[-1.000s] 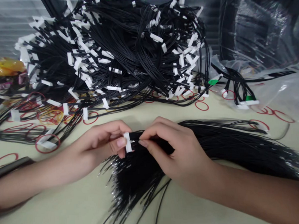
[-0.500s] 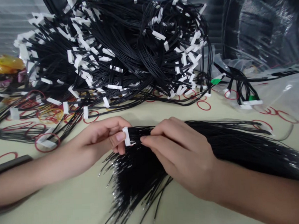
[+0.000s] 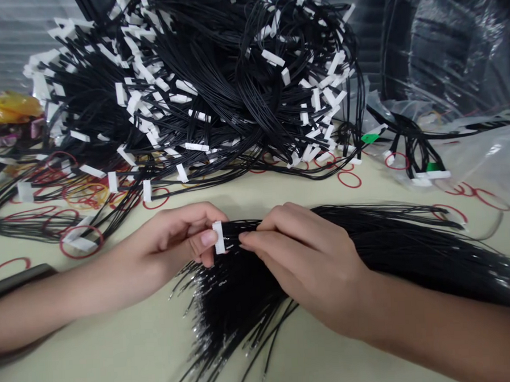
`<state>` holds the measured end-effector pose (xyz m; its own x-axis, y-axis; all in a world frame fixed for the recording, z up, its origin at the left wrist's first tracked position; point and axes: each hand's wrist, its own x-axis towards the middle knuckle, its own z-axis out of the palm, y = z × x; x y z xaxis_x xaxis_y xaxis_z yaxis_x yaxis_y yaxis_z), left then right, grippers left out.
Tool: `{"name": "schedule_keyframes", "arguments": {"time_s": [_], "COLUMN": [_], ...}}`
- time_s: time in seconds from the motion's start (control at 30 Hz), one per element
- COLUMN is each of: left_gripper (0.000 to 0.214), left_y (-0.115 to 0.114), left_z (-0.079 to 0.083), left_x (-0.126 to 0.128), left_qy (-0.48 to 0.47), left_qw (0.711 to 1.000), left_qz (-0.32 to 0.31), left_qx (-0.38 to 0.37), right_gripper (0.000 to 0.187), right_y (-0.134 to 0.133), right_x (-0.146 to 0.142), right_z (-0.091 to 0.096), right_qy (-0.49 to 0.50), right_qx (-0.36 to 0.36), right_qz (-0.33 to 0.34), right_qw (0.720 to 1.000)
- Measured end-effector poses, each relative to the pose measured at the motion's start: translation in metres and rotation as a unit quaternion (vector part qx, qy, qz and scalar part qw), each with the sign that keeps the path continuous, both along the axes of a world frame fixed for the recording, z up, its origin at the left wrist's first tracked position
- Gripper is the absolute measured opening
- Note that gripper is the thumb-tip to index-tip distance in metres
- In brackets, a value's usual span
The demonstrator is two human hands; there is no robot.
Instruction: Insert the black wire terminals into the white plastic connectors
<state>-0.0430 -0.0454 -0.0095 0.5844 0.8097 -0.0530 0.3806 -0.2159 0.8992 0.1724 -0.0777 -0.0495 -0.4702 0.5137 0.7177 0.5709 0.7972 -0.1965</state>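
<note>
Between thumb and fingers, my left hand [image 3: 178,235] grips a small white connector housing [image 3: 218,237], held upright. Several black wires run from the housing's right side toward my other hand. My right hand [image 3: 305,257] is closed in a pinch on a black wire [image 3: 236,246] whose metal-tipped end points at the housing. Whether that tip touches the housing I cannot tell. Beneath both hands lies a thick bundle of loose black wires [image 3: 239,294] with bare metal terminals at their left ends; the bundle stretches right, under my right wrist.
A large heap of black cables [image 3: 215,85] with white connectors stands behind my hands. Red rubber bands [image 3: 349,179] lie scattered on the pale table [image 3: 118,346]. A smaller cable bunch [image 3: 415,142] and clear plastic bags [image 3: 488,156] are at the right, a yellow bag [image 3: 9,107] far left.
My left hand and the connector have shifted slightly right and down. The wire tip in my right hand's pinch now sits closer to the housing's side.
</note>
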Motion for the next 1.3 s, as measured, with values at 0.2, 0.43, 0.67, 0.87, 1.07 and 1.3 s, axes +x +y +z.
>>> {"name": "schedule_keyframes", "arguments": {"time_s": [0.2,0.43,0.67,0.87,1.07,1.3], "left_gripper": [0.017,0.016,0.018,0.018,0.015,0.012], "left_y": [0.002,0.003,0.001,-0.002,0.002,0.004], "left_z": [-0.001,-0.002,-0.003,-0.006,-0.003,-0.001], "left_x": [0.0,-0.002,0.0,0.002,0.002,0.001], "left_qy": [0.001,0.014,0.005,-0.005,-0.034,-0.053], "left_qw": [1.0,1.0,1.0,1.0,0.999,0.998], "left_qz": [-0.006,-0.004,-0.009,-0.008,0.006,0.017], "left_qx": [-0.002,-0.008,0.004,0.018,-0.015,-0.043], "right_gripper": [0.026,0.024,0.024,0.026,0.036,0.025], "right_y": [0.0,0.001,0.003,0.004,0.005,0.008], "right_x": [0.002,0.003,0.0,-0.005,-0.005,0.001], "right_z": [-0.003,-0.004,-0.004,-0.004,0.004,0.005], "right_qy": [-0.002,-0.013,-0.017,-0.011,-0.001,-0.054], "right_qx": [-0.002,-0.006,-0.001,0.032,0.043,0.04], "right_qz": [0.01,0.013,0.011,0.021,-0.001,0.012], "right_qw": [1.0,1.0,1.0,0.999,0.999,0.998]}}
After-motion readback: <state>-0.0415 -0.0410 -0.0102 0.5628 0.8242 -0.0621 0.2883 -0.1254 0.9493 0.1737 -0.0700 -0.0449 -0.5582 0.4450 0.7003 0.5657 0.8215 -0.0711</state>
